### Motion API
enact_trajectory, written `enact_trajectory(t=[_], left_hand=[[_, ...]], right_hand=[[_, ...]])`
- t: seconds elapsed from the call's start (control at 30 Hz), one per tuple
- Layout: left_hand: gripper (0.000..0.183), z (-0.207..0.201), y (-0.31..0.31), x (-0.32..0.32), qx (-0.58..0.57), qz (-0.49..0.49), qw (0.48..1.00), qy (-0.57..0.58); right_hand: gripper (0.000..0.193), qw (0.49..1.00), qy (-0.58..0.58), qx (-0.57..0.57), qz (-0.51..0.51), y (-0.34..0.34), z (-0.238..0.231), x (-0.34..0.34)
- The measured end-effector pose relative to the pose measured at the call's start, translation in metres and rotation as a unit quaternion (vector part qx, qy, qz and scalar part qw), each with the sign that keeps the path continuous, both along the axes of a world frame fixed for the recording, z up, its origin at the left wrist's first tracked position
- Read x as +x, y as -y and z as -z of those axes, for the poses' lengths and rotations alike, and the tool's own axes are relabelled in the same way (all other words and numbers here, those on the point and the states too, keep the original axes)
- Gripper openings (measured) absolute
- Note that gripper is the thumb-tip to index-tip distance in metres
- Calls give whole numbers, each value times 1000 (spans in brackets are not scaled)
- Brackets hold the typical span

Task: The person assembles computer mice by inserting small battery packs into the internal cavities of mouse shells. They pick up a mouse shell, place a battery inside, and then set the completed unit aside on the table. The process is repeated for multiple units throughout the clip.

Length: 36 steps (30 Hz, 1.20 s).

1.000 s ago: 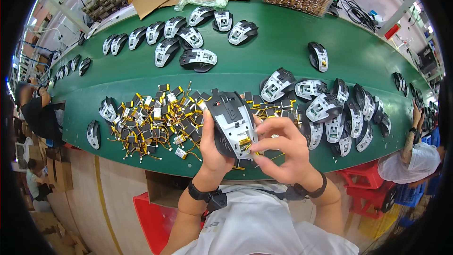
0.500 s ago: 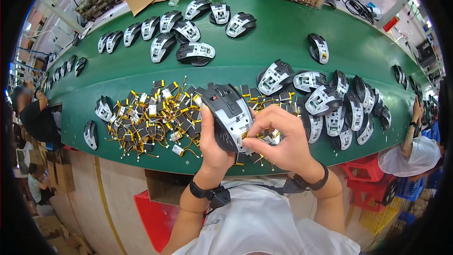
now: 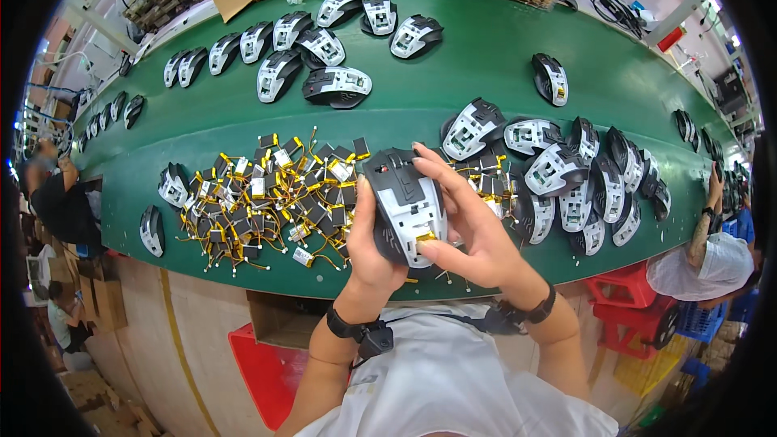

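A black-and-white computer mouse (image 3: 402, 209) is held above the near edge of the bench with its open underside facing up. My left hand (image 3: 370, 263) is closed round its left side. Along the right side lie the fingers of my right hand (image 3: 479, 236), the index finger reaching toward the far end. My right thumb rests at the near end, beside a yellow-taped battery (image 3: 426, 237) in the mouse's recess. Behind and left of the mouse spreads a heap of small wired batteries (image 3: 271, 198). The palm side of both hands is hidden.
Several part-built mice (image 3: 554, 170) cluster on the right of the green bench (image 3: 477, 57); more mice (image 3: 279, 75) stand in rows at the back left. Two mice (image 3: 151, 231) lie left of the heap. A co-worker (image 3: 700, 267) sits at the right, with red stools (image 3: 635, 311) nearby.
My right hand has gone from pinching at the mouse's near end to gripping its right side, thumb by the recess. The mouse has turned more upright and shifted slightly right; the yellow battery shows more.
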<state>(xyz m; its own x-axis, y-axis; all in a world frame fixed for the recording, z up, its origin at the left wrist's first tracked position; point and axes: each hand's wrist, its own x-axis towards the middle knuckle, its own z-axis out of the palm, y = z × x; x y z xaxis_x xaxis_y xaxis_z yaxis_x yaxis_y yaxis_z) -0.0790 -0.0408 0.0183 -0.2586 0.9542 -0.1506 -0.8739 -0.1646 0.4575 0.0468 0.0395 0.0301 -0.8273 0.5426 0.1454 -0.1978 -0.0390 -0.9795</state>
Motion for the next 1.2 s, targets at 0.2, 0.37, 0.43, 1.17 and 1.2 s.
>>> enact_trajectory(t=[0.2, 0.37, 0.43, 1.17, 1.2], left_hand=[[69, 3, 3, 5, 0, -20, 1000, -4], [72, -2, 4, 10, -8, -29, 1000, -3], [74, -3, 6, 10, -1, -33, 999, 5], [76, -3, 14, -13, -5, -40, 999, -27], [76, -5, 14, -16, -1, -32, 999, -19]], right_hand=[[83, 989, -96, -105, 47, 22, 10, -10], [80, 962, -113, -227, 98, 36, 10, -13], [81, 968, -106, -202, 104, 39, 6, -14], [85, 978, -82, -178, 70, 46, -3, -23], [86, 978, -99, -179, 48, 41, -2, -19]])
